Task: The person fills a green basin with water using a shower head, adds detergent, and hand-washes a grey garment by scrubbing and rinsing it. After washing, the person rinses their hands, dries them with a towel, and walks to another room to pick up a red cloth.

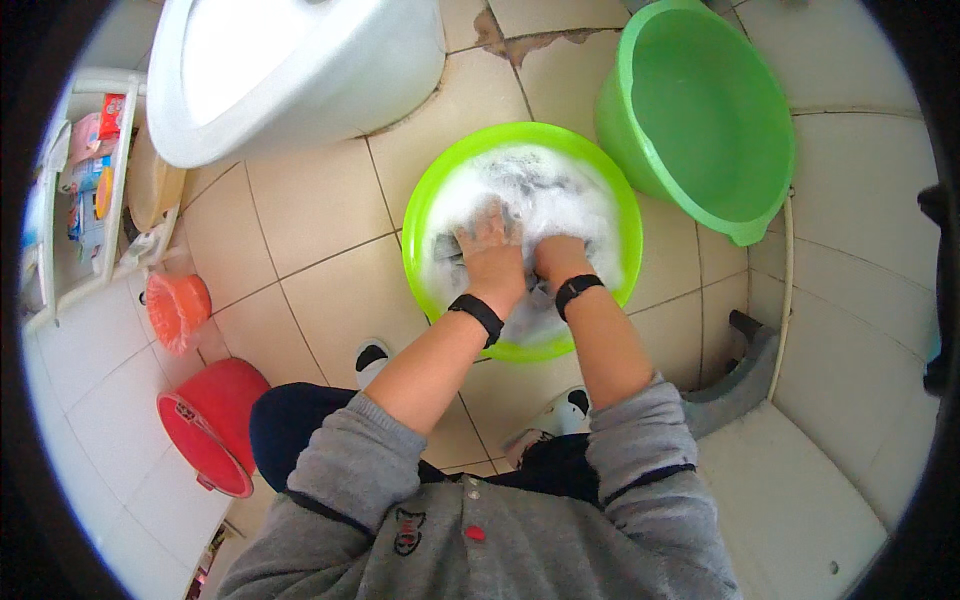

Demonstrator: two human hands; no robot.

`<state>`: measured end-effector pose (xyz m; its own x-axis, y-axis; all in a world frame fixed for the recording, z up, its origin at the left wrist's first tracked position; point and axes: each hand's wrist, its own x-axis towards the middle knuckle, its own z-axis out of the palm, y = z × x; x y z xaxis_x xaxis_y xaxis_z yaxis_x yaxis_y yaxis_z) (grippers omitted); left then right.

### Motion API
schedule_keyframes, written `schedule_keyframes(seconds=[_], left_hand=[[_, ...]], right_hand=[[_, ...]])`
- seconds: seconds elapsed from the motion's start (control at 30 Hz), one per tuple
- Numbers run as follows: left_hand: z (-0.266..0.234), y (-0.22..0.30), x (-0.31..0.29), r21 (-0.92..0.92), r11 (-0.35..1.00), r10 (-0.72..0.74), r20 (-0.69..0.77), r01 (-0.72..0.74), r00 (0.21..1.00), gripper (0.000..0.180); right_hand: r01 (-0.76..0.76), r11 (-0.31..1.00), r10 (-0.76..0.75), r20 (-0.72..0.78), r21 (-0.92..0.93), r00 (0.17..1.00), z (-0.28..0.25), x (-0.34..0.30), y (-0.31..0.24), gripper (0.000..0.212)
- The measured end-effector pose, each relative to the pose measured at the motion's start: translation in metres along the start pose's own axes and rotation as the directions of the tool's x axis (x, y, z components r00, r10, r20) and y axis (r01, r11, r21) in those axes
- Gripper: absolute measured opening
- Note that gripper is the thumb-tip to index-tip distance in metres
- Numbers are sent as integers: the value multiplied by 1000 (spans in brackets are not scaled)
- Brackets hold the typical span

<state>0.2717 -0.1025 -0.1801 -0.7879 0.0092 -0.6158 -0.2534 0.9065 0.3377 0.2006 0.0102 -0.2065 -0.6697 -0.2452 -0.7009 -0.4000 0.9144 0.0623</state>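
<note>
A lime-green basin (420, 215) stands on the floor before me, full of white suds (545, 200). Dark grey wet cloth (540, 295) shows through the foam in patches. My left hand (492, 240) lies in the suds in the left half of the basin, back upward, its fingers spread and partly covered by foam. Just to its right, my right hand (560, 258) dips into the suds; its fingers are sunk out of sight, so their grip is hidden. Dark bands circle both wrists.
At the back right, a larger green tub (700, 120) holds water. A white toilet (400, 80) stands at the back left. Along the left are a white shelf rack (120, 190) with packets, an orange basket (178, 308) and a red bucket (215, 425). A white wall (850, 190) bounds the right.
</note>
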Motion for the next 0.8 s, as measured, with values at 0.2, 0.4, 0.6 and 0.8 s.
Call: schedule_keyframes(seconds=[0.2,0.4,0.6,0.8], left_hand=[[1,-14,-18,24,999,-36,4,36,999,75],[16,-23,-27,13,998,66,-149,-64,987,93],[-4,-15,-37,-44,972,225,-131,-232,966,72],[-21,-15,-25,-662,715,84,-235,-222,968,49]], right_hand=[[-23,964,-12,-128,-267,992,-16,-42,21,34],[187,943,-128,-219,276,967,-43,-67,36,19],[399,730,-183,-404,555,896,-120,-108,45,23],[515,757,-198,-611,402,767,-158,-135,63,25]])
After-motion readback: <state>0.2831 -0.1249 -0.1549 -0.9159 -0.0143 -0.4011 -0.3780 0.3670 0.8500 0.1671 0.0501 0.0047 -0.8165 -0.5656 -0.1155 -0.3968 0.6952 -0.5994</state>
